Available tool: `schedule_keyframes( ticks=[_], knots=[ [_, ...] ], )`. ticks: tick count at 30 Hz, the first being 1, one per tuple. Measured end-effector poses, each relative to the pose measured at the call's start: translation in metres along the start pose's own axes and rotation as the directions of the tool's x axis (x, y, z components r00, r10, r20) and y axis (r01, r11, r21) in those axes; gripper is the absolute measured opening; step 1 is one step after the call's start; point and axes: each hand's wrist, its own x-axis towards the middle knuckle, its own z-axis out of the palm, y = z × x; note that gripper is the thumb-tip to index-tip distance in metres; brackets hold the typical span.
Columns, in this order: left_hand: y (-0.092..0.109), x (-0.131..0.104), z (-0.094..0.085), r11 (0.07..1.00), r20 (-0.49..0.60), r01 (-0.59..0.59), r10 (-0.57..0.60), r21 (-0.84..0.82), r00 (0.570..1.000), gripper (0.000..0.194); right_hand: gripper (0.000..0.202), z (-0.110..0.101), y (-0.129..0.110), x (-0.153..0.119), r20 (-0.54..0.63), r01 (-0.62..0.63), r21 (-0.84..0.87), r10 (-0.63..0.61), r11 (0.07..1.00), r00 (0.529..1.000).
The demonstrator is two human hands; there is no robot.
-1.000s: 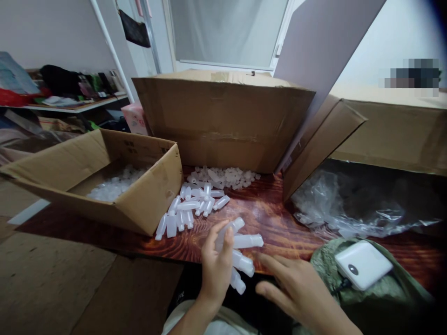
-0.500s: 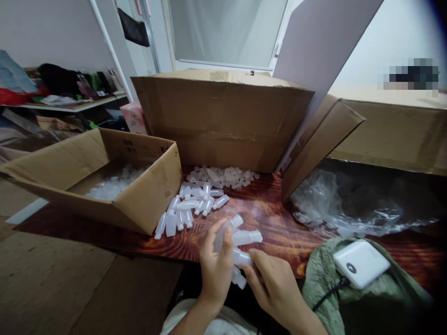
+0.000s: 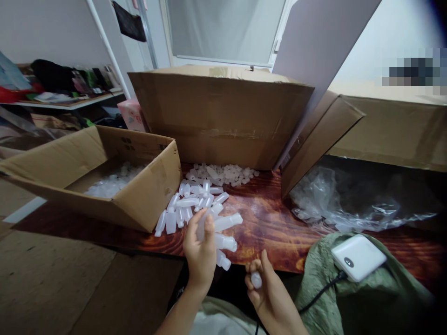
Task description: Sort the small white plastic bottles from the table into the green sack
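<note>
Several translucent plastic bottles fan out from my left hand, which is closed round them above the table's front edge. My right hand is lower and to the right, palm turned up, its fingers curled round a small translucent plastic piece; whether more lies behind the fingers cannot be seen. Beyond my left hand, a loose group of similar bottles lies on the reddish wooden table. Small translucent caps are heaped behind them.
An open cardboard box with translucent pieces inside stands left. A large carton is at the back. On the right are another carton with clear plastic film, and a white device with a cable on green fabric.
My hands have moved apart. The left one shifted left with its bottles; the right one came away from them, moved slightly down and turned palm up around a small piece.
</note>
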Motion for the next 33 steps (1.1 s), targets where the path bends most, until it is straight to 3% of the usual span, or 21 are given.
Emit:
schedule_keyframes(
  ticks=[3,8,13,16,20,23,27,29,33],
  knots=[
    [0.000,-0.002,-0.002,1.000,0.008,0.002,-0.002,0.002,1.000,0.029,0.043,0.004,-0.001,-0.007,-0.005,-0.030,0.039,0.031,0.999,1.000],
    [-0.002,-0.003,-0.004,1.000,-0.012,-0.022,0.022,0.011,1.000,0.029,0.038,0.007,0.008,-0.013,0.124,0.228,-0.162,-0.209,0.960,0.970],
    [0.002,-0.005,-0.003,0.994,-0.033,-0.098,0.100,0.052,0.994,0.028,0.033,0.012,0.013,-0.017,0.283,0.400,-0.466,-0.296,0.789,0.912],
    [0.003,-0.007,-0.002,0.986,-0.031,-0.148,0.151,0.078,0.988,0.028,0.032,0.015,0.014,-0.020,0.397,0.496,-0.517,-0.318,0.697,0.861],
    [0.001,-0.008,-0.004,0.969,-0.011,-0.220,0.223,0.115,0.975,0.025,0.025,0.015,0.014,-0.023,0.439,0.588,-0.582,-0.392,0.562,0.809],
    [0.000,-0.009,-0.007,0.957,0.005,-0.258,0.259,0.132,0.966,0.023,0.014,0.014,0.008,-0.025,0.540,0.705,-0.642,-0.474,0.301,0.695],
    [0.001,-0.011,-0.009,0.948,0.021,-0.293,0.293,0.127,0.956,0.023,0.028,0.015,0.003,-0.027,0.729,0.818,-0.561,-0.545,-0.128,0.414],
    [0.002,-0.012,-0.009,0.941,0.027,-0.312,0.311,0.129,0.950,0.023,0.037,0.015,0.004,-0.026,0.758,0.817,-0.526,-0.567,-0.235,0.324],
    [0.002,-0.014,-0.008,0.942,0.044,-0.307,0.304,0.131,0.952,0.023,0.040,0.011,0.011,-0.021,0.772,0.815,-0.491,-0.588,-0.307,0.243]
  ],
)
